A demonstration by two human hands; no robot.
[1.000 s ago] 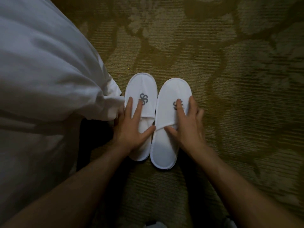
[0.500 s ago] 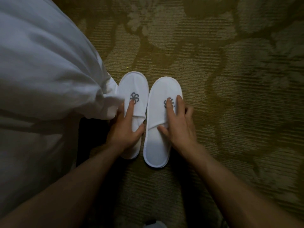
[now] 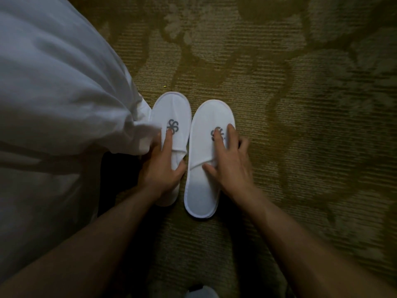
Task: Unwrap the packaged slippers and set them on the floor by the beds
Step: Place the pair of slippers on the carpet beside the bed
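Two white slippers with grey logos lie side by side on the patterned carpet, toes pointing away from me. The left slipper (image 3: 174, 110) is tucked against the hanging white bedding (image 3: 64, 93), which covers part of its left edge. My left hand (image 3: 163, 168) rests flat on it, fingers spread, one fingertip at the logo. The right slipper (image 3: 206, 190) lies a little nearer to me. My right hand (image 3: 229, 162) presses on its upper, with the thumb at the strap's edge and the fingers over the logo.
Olive floral carpet (image 3: 300, 125) spreads to the right and far side. The bed's white cover fills the left. A dark gap (image 3: 111, 179) lies under the bed edge. A pale object (image 3: 199, 292) shows at the bottom edge.
Both hands have slid the slippers leftwards toward the bed. The left slipper's edge now sits under the bedding's corner.
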